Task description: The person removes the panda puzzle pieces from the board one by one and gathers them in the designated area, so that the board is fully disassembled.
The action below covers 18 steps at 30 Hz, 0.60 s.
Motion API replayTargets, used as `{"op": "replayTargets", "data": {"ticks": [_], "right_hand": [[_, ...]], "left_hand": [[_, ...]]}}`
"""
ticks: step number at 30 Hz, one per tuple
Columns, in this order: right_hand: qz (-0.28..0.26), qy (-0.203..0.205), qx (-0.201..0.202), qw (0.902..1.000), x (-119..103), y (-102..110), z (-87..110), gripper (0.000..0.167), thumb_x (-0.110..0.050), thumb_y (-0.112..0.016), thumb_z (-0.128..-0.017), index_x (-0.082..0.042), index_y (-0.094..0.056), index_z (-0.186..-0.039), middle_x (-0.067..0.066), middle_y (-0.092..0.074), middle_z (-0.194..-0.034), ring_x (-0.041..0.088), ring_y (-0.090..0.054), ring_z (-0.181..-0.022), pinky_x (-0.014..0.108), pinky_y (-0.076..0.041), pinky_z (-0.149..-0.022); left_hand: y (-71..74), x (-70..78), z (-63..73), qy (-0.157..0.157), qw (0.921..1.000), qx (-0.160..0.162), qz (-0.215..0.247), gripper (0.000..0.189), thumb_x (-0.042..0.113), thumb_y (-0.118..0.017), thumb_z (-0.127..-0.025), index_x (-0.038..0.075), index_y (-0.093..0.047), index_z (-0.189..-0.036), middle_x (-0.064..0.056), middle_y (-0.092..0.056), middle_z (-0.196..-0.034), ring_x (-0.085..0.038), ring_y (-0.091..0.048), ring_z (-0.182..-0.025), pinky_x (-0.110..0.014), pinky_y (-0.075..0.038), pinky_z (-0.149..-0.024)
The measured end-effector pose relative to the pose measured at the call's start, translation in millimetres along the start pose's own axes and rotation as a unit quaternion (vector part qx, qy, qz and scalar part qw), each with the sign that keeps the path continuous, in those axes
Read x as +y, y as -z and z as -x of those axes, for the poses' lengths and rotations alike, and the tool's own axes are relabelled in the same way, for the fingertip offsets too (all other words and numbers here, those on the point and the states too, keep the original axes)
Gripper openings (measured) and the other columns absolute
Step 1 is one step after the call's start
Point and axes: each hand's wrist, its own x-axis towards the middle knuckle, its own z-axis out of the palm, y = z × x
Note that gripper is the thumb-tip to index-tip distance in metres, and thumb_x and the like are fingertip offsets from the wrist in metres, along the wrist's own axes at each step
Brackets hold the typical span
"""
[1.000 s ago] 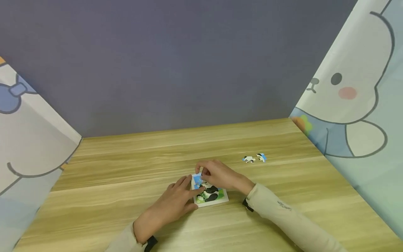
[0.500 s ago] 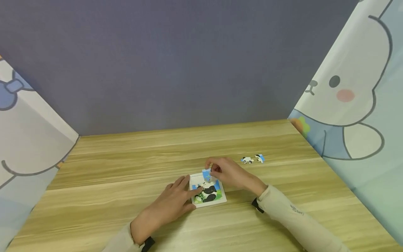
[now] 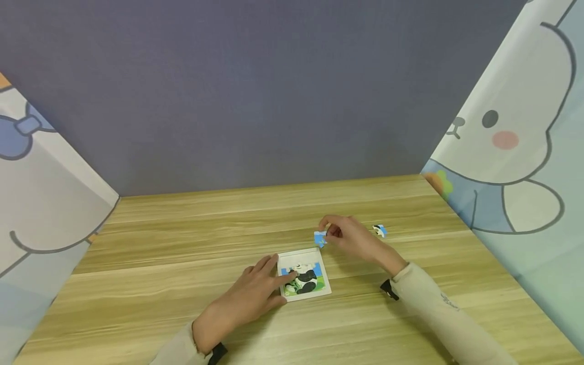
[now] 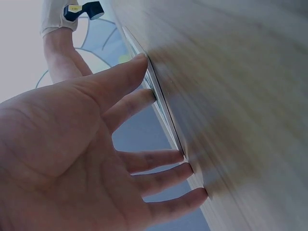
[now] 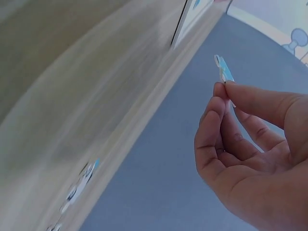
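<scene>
My right hand [image 3: 358, 243] pinches a blue jigsaw puzzle piece [image 3: 320, 239] between thumb and forefinger, raised over the table beyond the tray's upper right corner. In the right wrist view the puzzle piece [image 5: 225, 70] sticks out past the fingertips. A square white puzzle tray [image 3: 298, 257] lies flat on the table. Joined panda pieces [image 3: 306, 285] fill its near part, and its far strip is bare. My left hand [image 3: 248, 295] rests with fingers spread along the tray's left edge, the index finger reaching over the panda pieces.
A loose black, white and blue puzzle piece [image 3: 379, 230] lies on the wooden table [image 3: 205, 228] right of my right hand. The right wrist view shows loose panda pieces [image 5: 79, 185] on the tabletop. A grey panel [image 3: 274, 101] stands behind, with cartoon-printed sheets [image 3: 515, 111] on both sides.
My right hand has lifted the blue puzzle piece out of the tray and carried it right and away, baring the tray's far strip. My left hand stays at the tray.
</scene>
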Motion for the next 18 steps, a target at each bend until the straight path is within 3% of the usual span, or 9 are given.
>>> {"op": "replayTargets", "data": {"ticks": [4, 11, 18], "right_hand": [[0.001, -0.011, 0.004, 0.9999, 9, 12, 2.6, 0.016, -0.001, -0.062, -0.095, -0.010, -0.065, -0.107, 0.007, -0.070, -0.084, 0.013, -0.061, -0.071, 0.029, -0.050, -0.066], [-0.009, -0.049, 0.027, 0.9984, 32, 36, 9.6, 0.017, 0.003, -0.066, -0.092, -0.006, -0.065, -0.107, 0.012, -0.070, -0.086, 0.029, -0.066, -0.077, 0.030, -0.050, -0.065], [0.001, -0.035, 0.009, 0.9993, 48, 36, 4.1, 0.017, 0.005, -0.067, -0.090, -0.004, -0.067, -0.105, 0.010, -0.071, -0.083, 0.028, -0.067, -0.075, 0.029, -0.050, -0.061]], "left_hand": [[-0.2, 1.1, -0.9, 0.006, 1.0000, -0.004, 0.005, 0.052, 0.036, -0.069, -0.094, 0.026, -0.056, -0.143, -0.029, -0.038, -0.151, -0.046, -0.038, -0.137, -0.066, -0.045, -0.091], [-2.4, 4.0, -0.6, -0.010, 0.9999, -0.006, 0.010, 0.052, 0.035, -0.068, -0.095, 0.026, -0.055, -0.144, -0.029, -0.038, -0.150, -0.047, -0.039, -0.136, -0.065, -0.046, -0.091], [0.2, 3.0, 1.2, 0.004, 0.9999, -0.006, 0.010, 0.052, 0.035, -0.068, -0.095, 0.026, -0.055, -0.144, -0.029, -0.037, -0.151, -0.048, -0.038, -0.137, -0.067, -0.044, -0.093]]}}
